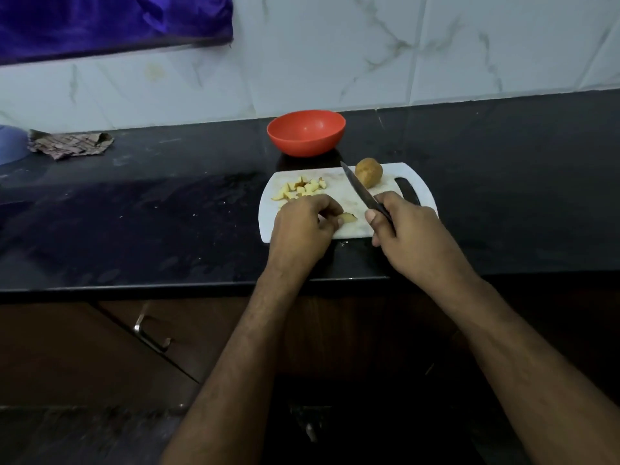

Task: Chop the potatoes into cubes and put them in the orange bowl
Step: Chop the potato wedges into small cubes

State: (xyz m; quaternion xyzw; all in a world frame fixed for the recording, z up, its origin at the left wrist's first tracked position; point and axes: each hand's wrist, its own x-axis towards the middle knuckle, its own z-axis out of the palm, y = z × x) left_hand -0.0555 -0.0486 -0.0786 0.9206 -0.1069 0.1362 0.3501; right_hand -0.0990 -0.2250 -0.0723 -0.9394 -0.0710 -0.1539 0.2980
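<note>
1 bowl [306, 132], 1 whole potato [368, 172], 1 knife [360, 191]

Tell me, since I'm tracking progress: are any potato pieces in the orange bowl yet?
No, the orange bowl shows only its bare inside, while the cut potato pieces lie on the white cutting board.

A black counter [134, 213] runs along a white tiled wall [335, 62]. A crumpled brown paper [70, 146] lies far left on it, touching a blue bowl [10, 144]. A purple cloth [110, 21] hangs above. Below is a drawer handle [151, 332].
</note>
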